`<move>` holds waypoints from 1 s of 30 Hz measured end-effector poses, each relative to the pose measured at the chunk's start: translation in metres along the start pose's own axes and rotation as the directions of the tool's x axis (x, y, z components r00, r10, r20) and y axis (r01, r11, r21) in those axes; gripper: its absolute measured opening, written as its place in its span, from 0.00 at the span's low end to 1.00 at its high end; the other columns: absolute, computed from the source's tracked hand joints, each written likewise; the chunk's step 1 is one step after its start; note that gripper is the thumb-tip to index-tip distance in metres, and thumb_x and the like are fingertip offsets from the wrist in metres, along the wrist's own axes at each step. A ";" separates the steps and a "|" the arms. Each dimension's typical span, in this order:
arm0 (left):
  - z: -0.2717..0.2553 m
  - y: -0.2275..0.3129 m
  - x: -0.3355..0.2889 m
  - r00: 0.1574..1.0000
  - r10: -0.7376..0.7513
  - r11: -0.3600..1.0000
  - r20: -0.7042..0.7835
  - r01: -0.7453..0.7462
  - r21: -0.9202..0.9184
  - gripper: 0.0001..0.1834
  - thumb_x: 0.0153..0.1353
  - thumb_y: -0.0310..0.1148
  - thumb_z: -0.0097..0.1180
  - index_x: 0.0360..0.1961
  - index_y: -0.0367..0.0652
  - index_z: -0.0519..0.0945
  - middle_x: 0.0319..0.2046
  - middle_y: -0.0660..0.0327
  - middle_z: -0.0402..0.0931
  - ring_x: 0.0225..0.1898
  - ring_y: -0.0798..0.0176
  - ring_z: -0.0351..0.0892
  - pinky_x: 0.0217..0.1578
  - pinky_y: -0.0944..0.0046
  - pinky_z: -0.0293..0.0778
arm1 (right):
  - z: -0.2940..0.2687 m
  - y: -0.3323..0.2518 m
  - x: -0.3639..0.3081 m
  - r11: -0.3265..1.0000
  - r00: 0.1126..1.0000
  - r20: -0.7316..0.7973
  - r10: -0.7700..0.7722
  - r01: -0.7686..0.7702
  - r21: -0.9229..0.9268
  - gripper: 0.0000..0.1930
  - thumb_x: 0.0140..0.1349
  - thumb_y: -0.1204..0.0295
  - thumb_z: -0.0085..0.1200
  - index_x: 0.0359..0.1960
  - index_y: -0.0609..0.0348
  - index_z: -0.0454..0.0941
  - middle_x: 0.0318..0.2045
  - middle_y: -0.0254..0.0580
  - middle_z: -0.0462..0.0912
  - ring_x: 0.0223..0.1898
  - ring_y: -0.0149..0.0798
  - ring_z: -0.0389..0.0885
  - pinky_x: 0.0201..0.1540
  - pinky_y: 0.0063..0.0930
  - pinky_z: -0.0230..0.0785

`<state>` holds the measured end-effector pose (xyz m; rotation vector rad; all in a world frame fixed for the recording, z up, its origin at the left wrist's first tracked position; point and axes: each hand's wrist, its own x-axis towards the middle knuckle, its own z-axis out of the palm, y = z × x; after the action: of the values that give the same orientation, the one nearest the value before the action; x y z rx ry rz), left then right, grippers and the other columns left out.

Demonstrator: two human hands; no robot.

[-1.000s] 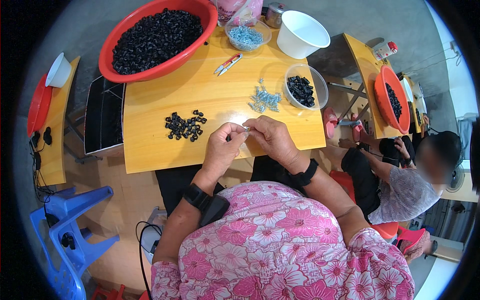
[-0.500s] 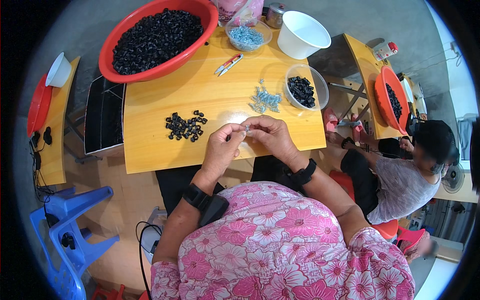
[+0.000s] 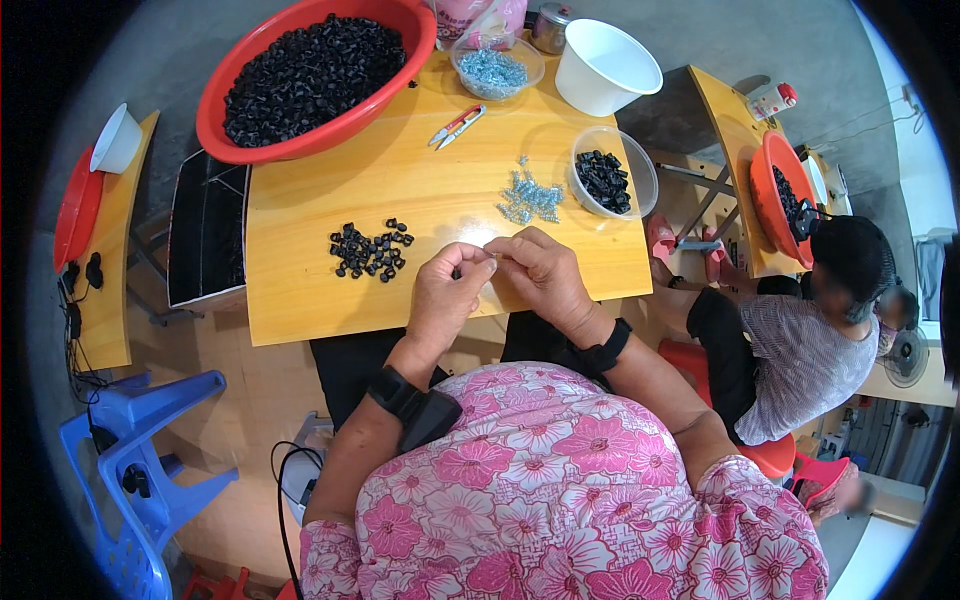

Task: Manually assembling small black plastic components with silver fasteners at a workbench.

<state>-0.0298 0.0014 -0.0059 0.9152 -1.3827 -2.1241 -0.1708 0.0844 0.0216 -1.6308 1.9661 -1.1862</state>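
Observation:
Just above the table's near edge, my left hand (image 3: 448, 288) and my right hand (image 3: 545, 277) meet at the fingertips, both closed in a pinch. A small black plastic part (image 3: 457, 272) shows dark between the left thumb and index finger. A tiny silvery spring is at the meeting fingertips, mostly hidden by the right fingers. To the left of my hands lies a loose pile of black plastic parts (image 3: 370, 250). Beyond my right hand is a small heap of silvery-blue springs (image 3: 530, 198). A clear round tub (image 3: 645, 180) beside that heap holds more black parts.
A large red basin (image 3: 290, 152) of black parts stands at the table's far left. Red-handled thread snips (image 3: 458, 127), a clear bowl (image 3: 520, 88) of springs and a white bucket (image 3: 607, 85) are farther back. A person (image 3: 810, 340) sits at right; a blue plastic chair (image 3: 150, 450) stands at left.
My right fingers have curled closer over the left fingertips, covering the spring that showed before. The seated person at right has shifted posture, with the head nearer the red basin there.

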 end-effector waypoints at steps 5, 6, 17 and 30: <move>0.000 -0.001 0.002 1.000 -0.024 0.999 -0.013 0.024 0.023 0.04 0.62 0.28 0.57 0.35 0.39 0.78 0.20 0.75 0.63 0.18 0.81 0.57 0.17 0.78 0.57 | 0.001 -0.003 0.001 0.997 0.998 -0.023 -0.064 0.063 -0.033 0.11 0.51 0.77 0.60 0.38 0.55 0.81 0.29 0.43 0.79 0.32 0.43 0.80 0.34 0.31 0.73; -0.001 -0.002 0.002 1.000 -0.022 1.000 -0.016 0.022 0.018 0.05 0.62 0.30 0.57 0.35 0.39 0.79 0.19 0.74 0.64 0.18 0.81 0.59 0.17 0.78 0.58 | 0.001 -0.002 0.000 0.997 0.998 -0.023 -0.065 0.065 -0.032 0.11 0.51 0.77 0.60 0.38 0.55 0.81 0.29 0.43 0.79 0.32 0.43 0.80 0.34 0.31 0.73; -0.006 0.003 0.000 0.996 -0.077 0.997 0.049 0.077 -0.008 0.08 0.67 0.33 0.50 0.37 0.40 0.77 0.21 0.74 0.64 0.18 0.81 0.56 0.19 0.77 0.59 | 0.004 0.000 -0.002 0.839 0.965 0.121 0.232 -0.262 0.477 0.09 0.55 0.79 0.60 0.39 0.62 0.82 0.34 0.37 0.80 0.37 0.29 0.78 0.42 0.22 0.70; -0.007 -0.004 -0.001 0.997 -0.021 0.992 0.070 0.029 -0.123 0.11 0.66 0.35 0.52 0.36 0.37 0.79 0.20 0.72 0.65 0.18 0.80 0.60 0.18 0.77 0.60 | 0.006 -0.002 0.000 0.907 0.977 0.047 0.208 -0.211 0.364 0.10 0.54 0.77 0.62 0.39 0.61 0.83 0.32 0.39 0.80 0.35 0.31 0.77 0.39 0.24 0.70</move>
<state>-0.0238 -0.0011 -0.0113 0.8222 -1.2614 -2.2516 -0.1654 0.0822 0.0192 -1.2016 1.7310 -1.3590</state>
